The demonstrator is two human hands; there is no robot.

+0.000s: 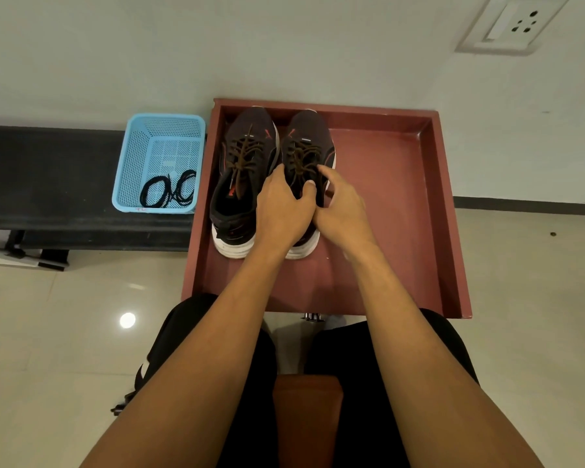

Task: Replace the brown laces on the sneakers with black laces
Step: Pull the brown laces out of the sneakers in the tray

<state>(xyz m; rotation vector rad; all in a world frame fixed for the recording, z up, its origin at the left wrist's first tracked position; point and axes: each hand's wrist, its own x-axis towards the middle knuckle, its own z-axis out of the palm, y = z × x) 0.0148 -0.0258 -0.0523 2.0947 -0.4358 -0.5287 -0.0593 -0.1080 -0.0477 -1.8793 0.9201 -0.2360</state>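
Observation:
Two dark sneakers with white soles stand side by side, toes away from me, at the left of a reddish tray (402, 204). The left sneaker (244, 170) and the right sneaker (313, 136) both carry brown laces (245, 152). My left hand (281, 207) and my right hand (338, 204) lie over the right sneaker's opening, fingers curled at its brown laces near the tongue; the exact grip is partly hidden. Coiled black laces (171, 190) lie in a light blue basket (139, 157) left of the tray.
The basket sits on a black bench (48, 177) against the wall. My knees in black trousers and a brown seat edge (306, 417) fill the bottom of the view. Glossy floor tiles surround the tray; a wall socket (517, 23) is at the upper right.

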